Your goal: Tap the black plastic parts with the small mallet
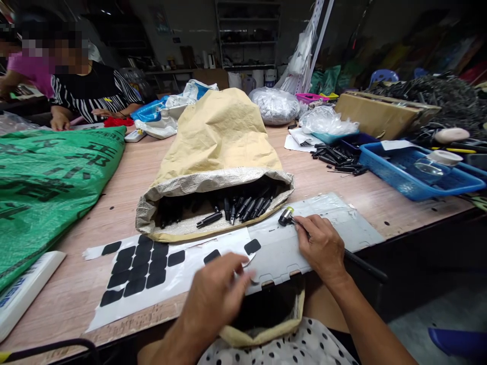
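Observation:
My right hand [321,246] is closed around a small mallet [286,217], whose head is black and metal with a yellow-green face. Its dark handle [367,266] sticks out behind the hand, over the table's front edge. The mallet head is over a grey plastic board [323,223]. My left hand [215,289] hovers near the board's left end, fingers blurred by motion. Beside it is a white sheet [178,276] with several rounded black squares [139,263]. Behind both hands, a yellow sack [224,137] lies with its mouth open, showing black pen-like parts [247,208].
Another open sack [262,337] is at my lap. A green sack [57,187] and a white box [32,286] are at left. At right stand a blue basket [411,177] and loose black parts [338,157]. A co-worker [87,96] sits across the table.

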{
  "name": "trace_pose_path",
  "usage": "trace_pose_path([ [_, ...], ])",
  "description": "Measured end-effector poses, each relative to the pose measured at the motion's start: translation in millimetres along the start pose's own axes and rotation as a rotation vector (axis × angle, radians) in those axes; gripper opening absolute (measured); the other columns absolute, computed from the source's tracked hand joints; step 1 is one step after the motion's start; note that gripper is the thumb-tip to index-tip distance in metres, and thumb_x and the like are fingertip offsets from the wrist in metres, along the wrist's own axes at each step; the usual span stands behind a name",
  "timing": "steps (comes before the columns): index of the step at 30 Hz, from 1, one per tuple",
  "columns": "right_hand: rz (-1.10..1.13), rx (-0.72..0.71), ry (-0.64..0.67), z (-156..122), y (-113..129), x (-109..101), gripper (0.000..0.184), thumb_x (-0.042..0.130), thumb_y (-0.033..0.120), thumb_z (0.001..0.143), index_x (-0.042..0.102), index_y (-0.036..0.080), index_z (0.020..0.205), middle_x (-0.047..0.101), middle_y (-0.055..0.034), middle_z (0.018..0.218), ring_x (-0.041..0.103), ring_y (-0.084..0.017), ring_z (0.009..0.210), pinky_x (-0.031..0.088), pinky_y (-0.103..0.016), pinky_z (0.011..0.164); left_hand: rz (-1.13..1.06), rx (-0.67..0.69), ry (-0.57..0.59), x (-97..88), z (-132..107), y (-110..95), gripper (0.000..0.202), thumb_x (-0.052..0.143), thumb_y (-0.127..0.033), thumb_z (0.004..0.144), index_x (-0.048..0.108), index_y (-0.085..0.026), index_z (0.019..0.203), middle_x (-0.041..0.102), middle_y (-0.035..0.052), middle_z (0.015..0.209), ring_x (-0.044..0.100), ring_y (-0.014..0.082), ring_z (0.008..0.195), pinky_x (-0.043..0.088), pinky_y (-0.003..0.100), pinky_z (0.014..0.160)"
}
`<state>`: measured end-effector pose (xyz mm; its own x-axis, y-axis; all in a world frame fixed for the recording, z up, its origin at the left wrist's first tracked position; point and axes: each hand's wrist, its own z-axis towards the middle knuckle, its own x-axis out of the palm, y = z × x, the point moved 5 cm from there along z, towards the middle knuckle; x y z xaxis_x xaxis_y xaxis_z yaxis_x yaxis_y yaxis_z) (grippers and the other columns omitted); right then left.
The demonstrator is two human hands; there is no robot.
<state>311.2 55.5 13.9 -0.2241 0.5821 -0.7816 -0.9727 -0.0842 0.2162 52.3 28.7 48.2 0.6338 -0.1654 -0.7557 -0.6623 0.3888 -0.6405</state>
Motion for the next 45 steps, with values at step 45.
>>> trace_pose_path([
  [45, 0.621, -0.208, 0.241, 2, 111, -17, 0.036, 0.049, 0.009, 0.096, 0.066, 0.022, 0.125, 0.064, -0.0049, 0.089, 0.061, -0.019, 0.086, 0.052, -0.031, 0.078, -0.090, -0.102, -0.089, 5.8, 45, 52, 0.011, 0.078, -0.020, 0.077, 0.067, -0.021, 0.078, 0.063, 0.0008, 0.084, 0.055, 0.0227, 0.091, 0.041, 0.034, 0.082],
])
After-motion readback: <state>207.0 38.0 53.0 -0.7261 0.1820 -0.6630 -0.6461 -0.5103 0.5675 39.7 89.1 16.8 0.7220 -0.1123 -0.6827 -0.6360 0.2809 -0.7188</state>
